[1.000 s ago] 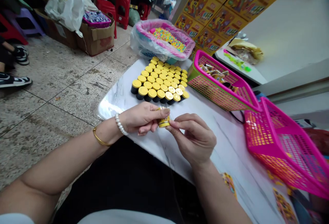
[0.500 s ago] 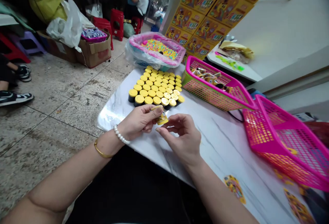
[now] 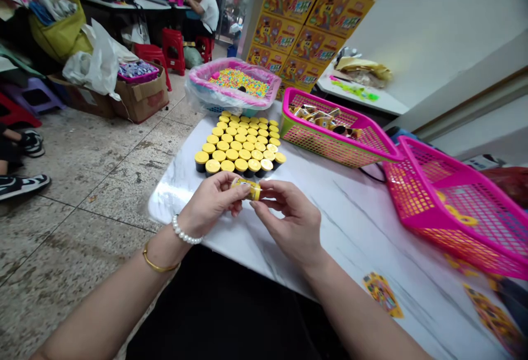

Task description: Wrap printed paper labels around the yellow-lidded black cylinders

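Observation:
My left hand (image 3: 211,199) pinches a small round canister with a yellow printed wrap (image 3: 249,189) between thumb and fingers, above the table's near edge. At the canister's right end, the thumb and fingertips of my right hand (image 3: 292,218) close on it. The canister lies about level, and its left end is partly covered by my left fingers. Just beyond my hands stand several rows of black jars with yellow lids (image 3: 231,154), packed close together on the white marbled table (image 3: 330,222).
Behind the jars sits a plastic-lined basket (image 3: 193,76) of colourful pellets. To the right are a pink-green basket (image 3: 330,148) of wrapped pieces and a pink basket (image 3: 416,206) holding yellow rings. Printed cards (image 3: 383,294) lie at the front right. Yellow cartons (image 3: 284,24) are stacked behind; a person (image 3: 209,12) sits far back.
The canister has turned from tilted to nearly level, and my right fingertips have moved onto its right end. The camera view has shifted slightly right.

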Available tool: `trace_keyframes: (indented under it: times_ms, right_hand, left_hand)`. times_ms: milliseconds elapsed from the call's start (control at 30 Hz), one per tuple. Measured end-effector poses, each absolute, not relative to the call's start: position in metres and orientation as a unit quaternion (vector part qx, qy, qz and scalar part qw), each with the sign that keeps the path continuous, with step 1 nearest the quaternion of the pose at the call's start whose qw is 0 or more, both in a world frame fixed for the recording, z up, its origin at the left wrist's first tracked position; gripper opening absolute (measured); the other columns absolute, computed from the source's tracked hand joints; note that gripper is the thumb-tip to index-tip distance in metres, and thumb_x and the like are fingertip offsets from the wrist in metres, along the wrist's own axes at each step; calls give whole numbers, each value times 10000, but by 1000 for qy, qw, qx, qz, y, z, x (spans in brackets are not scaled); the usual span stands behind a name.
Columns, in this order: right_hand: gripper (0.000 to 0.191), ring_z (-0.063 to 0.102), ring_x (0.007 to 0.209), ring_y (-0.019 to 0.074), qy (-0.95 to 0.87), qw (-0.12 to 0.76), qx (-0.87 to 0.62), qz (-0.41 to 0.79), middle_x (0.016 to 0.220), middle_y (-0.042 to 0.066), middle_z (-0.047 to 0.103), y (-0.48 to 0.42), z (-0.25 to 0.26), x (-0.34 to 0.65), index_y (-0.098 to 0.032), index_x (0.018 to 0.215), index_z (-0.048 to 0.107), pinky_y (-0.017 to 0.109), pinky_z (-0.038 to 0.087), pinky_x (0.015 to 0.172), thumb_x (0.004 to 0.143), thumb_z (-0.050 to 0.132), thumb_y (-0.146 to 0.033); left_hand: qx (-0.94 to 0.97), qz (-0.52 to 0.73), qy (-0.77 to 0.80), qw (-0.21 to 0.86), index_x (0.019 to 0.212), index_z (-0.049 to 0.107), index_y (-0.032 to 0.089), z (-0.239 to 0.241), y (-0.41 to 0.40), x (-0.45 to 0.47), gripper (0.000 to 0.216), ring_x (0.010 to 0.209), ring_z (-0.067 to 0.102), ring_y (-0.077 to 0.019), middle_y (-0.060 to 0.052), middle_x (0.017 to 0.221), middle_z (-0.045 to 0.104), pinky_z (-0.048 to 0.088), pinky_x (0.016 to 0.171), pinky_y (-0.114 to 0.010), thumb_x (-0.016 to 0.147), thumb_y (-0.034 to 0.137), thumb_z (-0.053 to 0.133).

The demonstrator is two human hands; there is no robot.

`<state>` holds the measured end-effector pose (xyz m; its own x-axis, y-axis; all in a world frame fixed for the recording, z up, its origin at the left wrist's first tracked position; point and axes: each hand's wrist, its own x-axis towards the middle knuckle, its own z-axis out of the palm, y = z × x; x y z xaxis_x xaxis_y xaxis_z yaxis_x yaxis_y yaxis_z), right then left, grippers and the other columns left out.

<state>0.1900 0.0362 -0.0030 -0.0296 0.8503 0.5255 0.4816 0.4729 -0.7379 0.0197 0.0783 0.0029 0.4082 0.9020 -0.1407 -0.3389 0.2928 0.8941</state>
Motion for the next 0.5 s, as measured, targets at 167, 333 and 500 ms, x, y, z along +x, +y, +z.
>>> trace_keyframes:
  times_ms: [167,333,500]
  right_hand:
    - [287,722,853,148,-706,482,-480,197,1077,57,671,36,5,193,-223,1123,669,303,668,758,841,723,-214]
    - [389,748,750,164,-651,490,-514,269,1014,54,732,36,1,192,-215,1143,669,299,670,674,790,791,-321]
    - [217,736,663,162,-600,533,-517,299,845,29,767,37,-3,187,-218,978,757,318,663,654,787,796,-312]
  left_hand:
    - [430,408,332,733,818,594,126,2,80,20,421,485,514,-55,38,618,575,379,477,-191,686,443,839]
    - [445,415,346,714,801,564,146,-1,79,22,429,444,471,-46,68,549,519,342,435,-173,707,476,822]
    - [483,384,357,701,886,591,142,4,76,22,446,432,486,-59,39,583,582,379,408,-178,733,514,784]
